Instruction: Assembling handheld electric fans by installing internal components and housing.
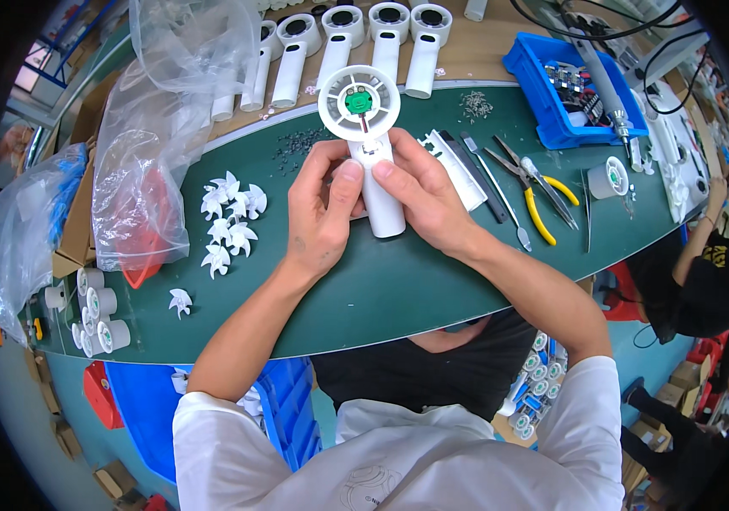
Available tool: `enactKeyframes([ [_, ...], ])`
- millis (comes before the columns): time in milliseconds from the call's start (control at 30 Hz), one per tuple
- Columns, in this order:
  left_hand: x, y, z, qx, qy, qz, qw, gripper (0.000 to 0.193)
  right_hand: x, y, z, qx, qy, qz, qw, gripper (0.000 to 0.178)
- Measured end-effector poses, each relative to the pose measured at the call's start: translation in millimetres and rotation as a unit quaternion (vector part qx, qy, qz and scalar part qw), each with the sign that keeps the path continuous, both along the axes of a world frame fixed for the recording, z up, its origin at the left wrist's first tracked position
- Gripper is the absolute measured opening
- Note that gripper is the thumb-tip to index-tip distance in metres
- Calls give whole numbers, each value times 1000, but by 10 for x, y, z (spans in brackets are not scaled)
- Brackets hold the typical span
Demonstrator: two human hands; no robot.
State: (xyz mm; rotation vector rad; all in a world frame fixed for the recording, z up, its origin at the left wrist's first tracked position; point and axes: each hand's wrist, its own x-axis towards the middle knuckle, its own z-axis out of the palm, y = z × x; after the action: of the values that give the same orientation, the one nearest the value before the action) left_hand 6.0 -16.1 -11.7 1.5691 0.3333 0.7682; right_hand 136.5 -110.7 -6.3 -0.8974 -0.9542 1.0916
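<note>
Between my two hands stands a white handheld fan body (387, 210), its round head up and facing me. In the head's open ring a green circuit board (358, 101) shows, with no blades over it. My left hand (324, 198) grips the handle from the left, thumb near its top. From the right, my right hand (422, 189) closes round the same handle, its thumb pressed on the front just below the neck. The fingers behind the handle are mostly hidden. White fan blades (230, 223) lie in a loose group left of my hands.
Finished-looking white fans (336, 43) line the far side. To the right are yellow-handled pliers (535, 204), tweezers (588, 217), a blue bin (556, 128) of parts and a white motor housing (608, 178). Plastic bags (147, 170) and white cylinders (102, 301) sit left; dark screws (296, 146) lie scattered.
</note>
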Motion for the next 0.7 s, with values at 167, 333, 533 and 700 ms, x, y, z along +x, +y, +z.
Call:
enactKeyframes([
  [167, -4, 10, -10, 0, 7, 10, 1000, 30, 19, 39, -19, -3, 139, 30, 990, 44],
  [333, 15, 8, -15, 21, 4, 24, 999, 31, 5, 56, -30, 10, 160, 20, 987, 44],
  [533, 13, 12, -4, 37, -21, 60, 997, 32, 20, 11, 120, -24, -198, -76, 977, 42],
  [700, -45, -61, 124, -3, -94, 6, 996, 35, 300, -371, 401, -21, -409, -335, 848, 18],
])
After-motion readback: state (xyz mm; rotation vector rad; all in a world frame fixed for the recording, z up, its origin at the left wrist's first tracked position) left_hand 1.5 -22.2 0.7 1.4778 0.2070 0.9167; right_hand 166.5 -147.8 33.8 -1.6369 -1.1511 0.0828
